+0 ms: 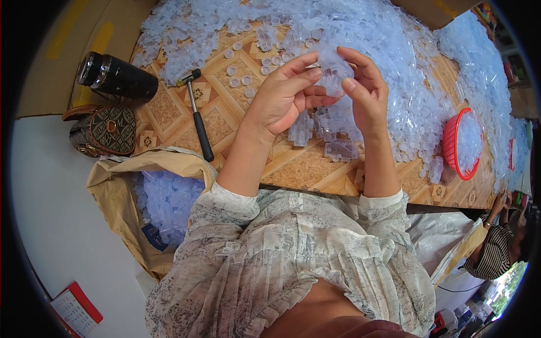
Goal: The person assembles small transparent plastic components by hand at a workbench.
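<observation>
Above the table my left hand (289, 90) and my right hand (367, 87) hold a clear plastic piece (335, 73) between them, its exact shape hard to make out. Thumb and fingers of both hands close on its two sides. Beneath and behind it spreads a large heap of clear plastic pieces (389, 50). Several small round clear caps (246, 80) lie loose to the left of my left hand. A few flat clear pieces (341, 149) rest on the wood-patterned table (282, 163) below my hands.
A hammer (198, 121), a dark bottle (121, 78) and a patterned brown bag (107, 132) are at left. An open sack (121, 208) of clear pieces stands at the table's near edge. A red basket (451, 141) of small pieces sits right. Another person (496, 248) works at far right.
</observation>
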`<state>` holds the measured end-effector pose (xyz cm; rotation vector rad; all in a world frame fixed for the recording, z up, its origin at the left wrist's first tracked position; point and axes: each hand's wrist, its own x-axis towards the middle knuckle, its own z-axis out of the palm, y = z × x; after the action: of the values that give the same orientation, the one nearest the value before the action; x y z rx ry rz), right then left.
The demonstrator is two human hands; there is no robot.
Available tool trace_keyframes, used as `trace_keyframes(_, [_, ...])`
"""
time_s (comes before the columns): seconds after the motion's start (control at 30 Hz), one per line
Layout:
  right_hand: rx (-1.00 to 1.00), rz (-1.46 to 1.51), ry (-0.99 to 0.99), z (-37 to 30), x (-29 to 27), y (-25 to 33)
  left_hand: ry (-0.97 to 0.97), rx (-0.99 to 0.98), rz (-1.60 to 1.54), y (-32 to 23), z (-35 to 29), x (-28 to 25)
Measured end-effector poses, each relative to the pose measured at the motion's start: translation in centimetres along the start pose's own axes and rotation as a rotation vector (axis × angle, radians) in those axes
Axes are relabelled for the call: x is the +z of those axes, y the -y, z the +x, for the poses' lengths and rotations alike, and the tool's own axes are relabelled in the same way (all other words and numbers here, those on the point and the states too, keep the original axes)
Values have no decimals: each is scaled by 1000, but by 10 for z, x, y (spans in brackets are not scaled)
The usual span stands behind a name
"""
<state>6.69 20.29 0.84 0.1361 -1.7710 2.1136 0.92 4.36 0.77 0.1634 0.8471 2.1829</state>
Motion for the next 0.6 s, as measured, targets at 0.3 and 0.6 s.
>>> trace_keyframes(0.3, [210, 444, -58, 0, 2, -7, -56, 159, 216, 11, 2, 5])
trace_keyframes(0.6, [193, 399, -97, -3, 13, -10, -51, 114, 58, 9, 2, 1])
